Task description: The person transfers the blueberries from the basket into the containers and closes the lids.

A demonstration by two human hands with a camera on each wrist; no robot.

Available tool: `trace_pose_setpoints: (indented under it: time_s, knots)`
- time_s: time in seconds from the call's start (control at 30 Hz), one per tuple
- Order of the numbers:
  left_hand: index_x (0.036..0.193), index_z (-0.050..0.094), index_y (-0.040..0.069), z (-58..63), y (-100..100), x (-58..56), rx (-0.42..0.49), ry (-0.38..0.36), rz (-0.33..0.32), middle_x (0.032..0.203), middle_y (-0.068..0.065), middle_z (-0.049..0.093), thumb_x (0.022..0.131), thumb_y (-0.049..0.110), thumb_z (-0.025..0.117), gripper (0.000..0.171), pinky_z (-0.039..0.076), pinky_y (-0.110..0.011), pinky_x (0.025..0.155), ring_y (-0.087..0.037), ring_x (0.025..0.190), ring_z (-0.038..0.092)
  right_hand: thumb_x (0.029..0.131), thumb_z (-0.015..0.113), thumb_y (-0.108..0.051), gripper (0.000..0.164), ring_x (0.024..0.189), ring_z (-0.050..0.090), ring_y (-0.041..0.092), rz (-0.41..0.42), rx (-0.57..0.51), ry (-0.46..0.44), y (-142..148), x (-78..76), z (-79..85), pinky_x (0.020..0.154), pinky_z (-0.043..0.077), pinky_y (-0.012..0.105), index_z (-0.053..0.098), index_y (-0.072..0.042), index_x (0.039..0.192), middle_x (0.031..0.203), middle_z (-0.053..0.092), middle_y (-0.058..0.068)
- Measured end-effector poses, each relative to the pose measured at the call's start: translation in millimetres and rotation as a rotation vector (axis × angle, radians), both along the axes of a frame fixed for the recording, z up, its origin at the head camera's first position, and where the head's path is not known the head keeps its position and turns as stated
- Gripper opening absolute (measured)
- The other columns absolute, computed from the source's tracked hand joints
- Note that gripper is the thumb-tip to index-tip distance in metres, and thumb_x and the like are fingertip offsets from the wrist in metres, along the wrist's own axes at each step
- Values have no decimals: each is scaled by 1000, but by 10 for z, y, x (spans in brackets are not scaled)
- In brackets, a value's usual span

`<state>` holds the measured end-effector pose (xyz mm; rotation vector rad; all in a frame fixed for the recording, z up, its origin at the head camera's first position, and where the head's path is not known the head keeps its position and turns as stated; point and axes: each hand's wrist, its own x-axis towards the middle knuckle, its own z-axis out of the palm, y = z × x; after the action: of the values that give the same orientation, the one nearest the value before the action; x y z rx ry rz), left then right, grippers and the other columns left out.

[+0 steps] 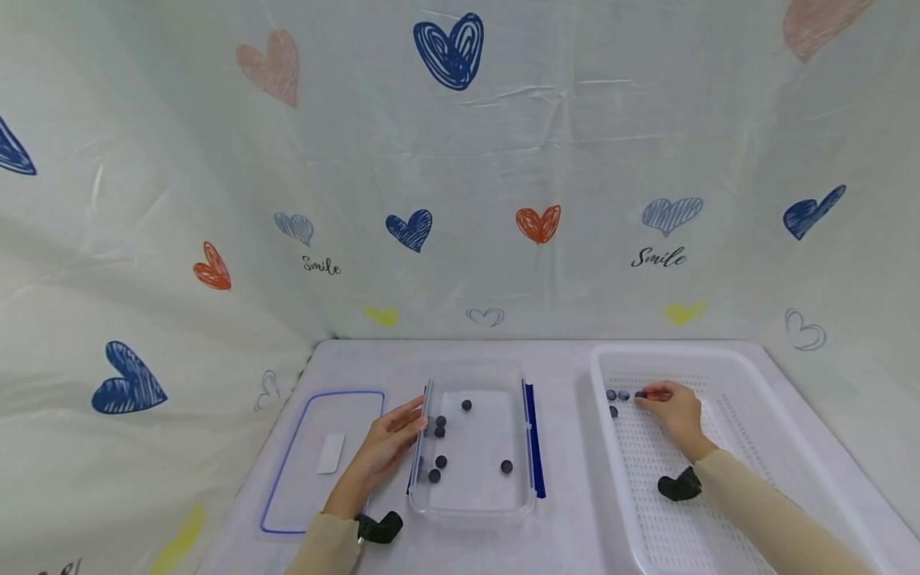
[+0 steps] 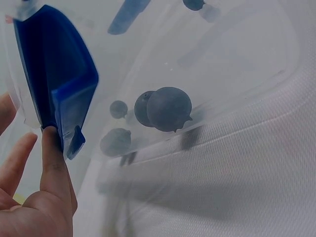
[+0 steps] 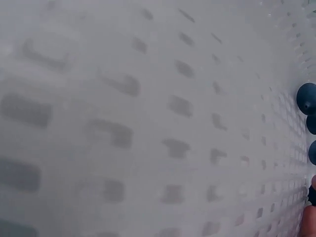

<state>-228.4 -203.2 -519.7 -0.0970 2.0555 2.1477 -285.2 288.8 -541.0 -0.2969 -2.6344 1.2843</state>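
In the head view my right hand [image 1: 676, 417] is over the back left of a white perforated basket [image 1: 625, 495], pinching a blueberry [image 1: 640, 395] between thumb and fingers. Several more blueberries [image 1: 612, 412] lie beside it. My left hand [image 1: 391, 447] touches the left side of a clear plastic box [image 1: 470, 511] with its fingers fairly straight. Inside that box are several scattered blueberries [image 1: 506, 466]. The left wrist view has the fingers against a blue side latch [image 2: 74, 94] of the box. Only fingertips [image 3: 309, 222] and part of the held blueberry show in the right wrist view.
A clear lid with a blue rim [image 1: 323, 393] lies left of the box, a white rectangular piece [image 1: 331, 454] on it. Another blue latch [image 1: 535, 443] hangs out on the box's right side. A heart-printed curtain [image 1: 460, 160] stands behind the white table [image 1: 568, 399].
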Motion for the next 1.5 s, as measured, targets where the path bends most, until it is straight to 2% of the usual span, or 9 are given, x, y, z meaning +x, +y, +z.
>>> trace_pose_setpoints:
  time_s: [0.3, 0.7, 0.93, 1.07, 1.23, 1.5]
  knots:
    - [142, 56, 8, -12, -2, 19, -7, -3, 14, 144, -21, 50, 93, 17, 72, 52, 40, -43, 109, -29, 129, 51, 85, 77, -7, 26, 93, 62, 36, 16, -26, -36, 3, 1, 52, 67, 47, 26, 68, 10, 102, 96, 68, 20]
    - [143, 55, 8, -17, -12, 28, -12, 2, 14, 146, -22, 48, 94, 17, 71, 53, 37, -45, 110, -32, 132, 48, 86, 75, -12, 29, 99, 55, 33, -6, -32, -16, 88, -7, 228, 68, 45, 28, 68, 9, 105, 104, 66, 23]
    - [143, 55, 8, -22, -7, 28, -15, 5, 18, 145, -22, 49, 94, 18, 72, 53, 39, -44, 109, -32, 131, 49, 86, 77, -9, 29, 86, 57, 18, -8, -58, -3, 110, 21, 371, 62, 48, 20, 68, 10, 106, 100, 68, 18]
    - [142, 56, 8, -25, -1, 14, -7, 8, 13, 145, -21, 49, 93, 18, 73, 53, 39, -43, 109, -31, 132, 48, 87, 77, -9, 31, 82, 55, 8, -5, -79, 15, 92, 63, 503, 66, 47, 21, 68, 10, 108, 97, 69, 13]
    - [142, 56, 8, -21, 8, -4, -13, 8, 9, 145, -21, 49, 94, 17, 72, 52, 41, -41, 108, -30, 132, 48, 88, 77, -14, 35, 80, 54, -3, 23, -90, 26, 45, 118, 682, 70, 47, 19, 67, 9, 113, 101, 69, 10]
    - [142, 56, 9, 1, 10, -15, -32, 7, 5, 145, -20, 49, 94, 18, 72, 52, 40, -42, 108, -29, 132, 48, 90, 76, -23, 40, 82, 56, -8, 108, -110, 58, -73, 204, 924, 74, 48, 16, 67, 7, 116, 107, 67, 11]
